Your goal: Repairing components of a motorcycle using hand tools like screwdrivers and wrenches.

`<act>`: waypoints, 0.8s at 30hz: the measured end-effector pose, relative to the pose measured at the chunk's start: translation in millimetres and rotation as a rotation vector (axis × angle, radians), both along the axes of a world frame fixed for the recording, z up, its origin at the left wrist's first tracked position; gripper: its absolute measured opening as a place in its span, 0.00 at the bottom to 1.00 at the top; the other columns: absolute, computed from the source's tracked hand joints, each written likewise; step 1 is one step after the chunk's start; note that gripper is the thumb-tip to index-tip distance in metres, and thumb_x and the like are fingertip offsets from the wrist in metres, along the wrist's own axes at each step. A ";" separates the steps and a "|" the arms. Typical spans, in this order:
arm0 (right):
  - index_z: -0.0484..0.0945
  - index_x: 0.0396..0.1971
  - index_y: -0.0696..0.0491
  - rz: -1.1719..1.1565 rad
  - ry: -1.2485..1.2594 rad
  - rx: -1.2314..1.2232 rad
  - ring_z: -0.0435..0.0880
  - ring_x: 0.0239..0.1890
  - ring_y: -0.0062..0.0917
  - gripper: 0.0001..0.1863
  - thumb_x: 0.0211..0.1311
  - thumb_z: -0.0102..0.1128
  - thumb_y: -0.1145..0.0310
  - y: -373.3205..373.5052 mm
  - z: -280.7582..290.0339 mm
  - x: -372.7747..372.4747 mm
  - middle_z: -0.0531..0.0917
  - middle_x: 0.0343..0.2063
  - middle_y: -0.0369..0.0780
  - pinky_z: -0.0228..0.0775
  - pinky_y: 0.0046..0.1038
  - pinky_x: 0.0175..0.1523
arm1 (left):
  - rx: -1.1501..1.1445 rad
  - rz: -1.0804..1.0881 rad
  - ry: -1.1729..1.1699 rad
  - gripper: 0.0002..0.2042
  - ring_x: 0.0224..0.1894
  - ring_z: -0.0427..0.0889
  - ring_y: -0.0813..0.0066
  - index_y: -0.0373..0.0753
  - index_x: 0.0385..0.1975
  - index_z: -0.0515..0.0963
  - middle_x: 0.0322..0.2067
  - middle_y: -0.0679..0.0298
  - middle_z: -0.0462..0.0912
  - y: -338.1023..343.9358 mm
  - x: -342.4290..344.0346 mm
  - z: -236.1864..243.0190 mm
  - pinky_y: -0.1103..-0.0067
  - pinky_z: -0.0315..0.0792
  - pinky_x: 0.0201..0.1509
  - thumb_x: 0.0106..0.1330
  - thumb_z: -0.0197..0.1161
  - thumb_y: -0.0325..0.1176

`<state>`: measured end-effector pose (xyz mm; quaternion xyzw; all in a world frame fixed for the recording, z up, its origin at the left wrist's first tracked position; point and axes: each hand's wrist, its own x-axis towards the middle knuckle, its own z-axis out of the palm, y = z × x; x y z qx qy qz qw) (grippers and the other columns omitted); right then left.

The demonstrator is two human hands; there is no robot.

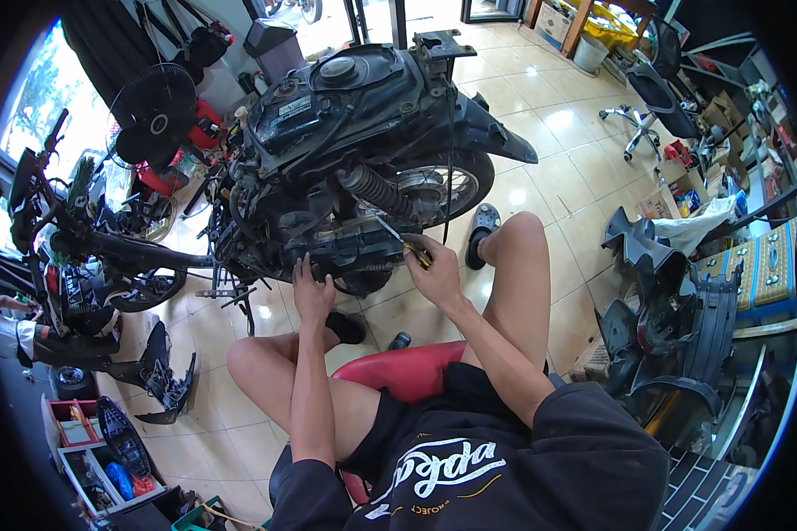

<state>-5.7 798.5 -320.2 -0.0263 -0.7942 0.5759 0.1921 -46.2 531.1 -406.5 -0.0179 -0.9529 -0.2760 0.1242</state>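
In front of me stands a partly stripped black motor scooter (345,115), its seat and outer panels off. My right hand (434,268) is closed round the yellow and black handle of a screwdriver (390,227). The metal shaft points up and left, toward the area below the coil-spring shock absorber (374,190). Whether its tip touches anything is too small to tell. My left hand (310,290) rests with fingers stretched out against the lower side of the black engine casing (328,250). Behind the shock absorber, the rear wheel (456,190) shows in part.
Left of the scooter are a black fan (155,115) and another dismantled motorcycle (88,239). A compartmented tool box (106,473) sits at the lower left. Black body panels (660,310) are piled on my right, with an office chair (660,102) beyond. I sit on a red seat (398,370).
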 end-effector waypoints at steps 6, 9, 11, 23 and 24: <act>0.81 0.46 0.56 -0.119 -0.262 0.030 0.83 0.26 0.27 0.15 0.60 0.61 0.69 3.5 -19.3 -0.9 0.85 0.27 0.45 0.73 0.26 0.36 | -0.018 0.009 -0.011 0.32 0.65 0.66 0.45 0.36 0.64 0.64 0.61 0.44 0.68 0.8 -1.6 2.0 0.63 0.64 0.68 0.57 0.65 0.32; 0.82 0.43 0.54 -0.113 -0.284 0.016 0.86 0.35 0.38 0.14 0.57 0.60 0.69 2.4 -3.4 2.4 0.86 0.32 0.47 0.76 0.33 0.42 | -0.031 0.013 0.004 0.33 0.64 0.67 0.45 0.35 0.65 0.63 0.61 0.43 0.68 -1.7 0.0 1.5 0.63 0.62 0.68 0.57 0.66 0.33; 0.82 0.44 0.54 -0.137 -0.233 0.009 0.82 0.28 0.32 0.14 0.59 0.61 0.68 8.3 -21.9 -1.8 0.84 0.28 0.45 0.73 0.30 0.36 | -0.022 0.000 0.003 0.33 0.64 0.67 0.45 0.35 0.65 0.63 0.61 0.43 0.68 5.7 -2.9 3.3 0.63 0.62 0.68 0.57 0.66 0.33; 0.84 0.43 0.53 -0.172 -0.367 -0.140 0.82 0.26 0.26 0.13 0.59 0.61 0.67 6.1 -24.7 -1.8 0.84 0.24 0.43 0.72 0.27 0.35 | -0.002 0.007 0.001 0.32 0.64 0.66 0.45 0.35 0.63 0.65 0.61 0.43 0.68 3.8 -2.2 2.1 0.62 0.64 0.67 0.57 0.65 0.32; 0.84 0.43 0.53 -0.174 -0.356 -0.214 0.81 0.25 0.22 0.13 0.60 0.61 0.67 7.2 -28.4 -1.3 0.83 0.23 0.41 0.71 0.24 0.34 | 0.001 0.007 -0.002 0.32 0.64 0.66 0.44 0.35 0.63 0.65 0.61 0.42 0.68 4.5 -1.5 2.4 0.62 0.64 0.67 0.56 0.65 0.32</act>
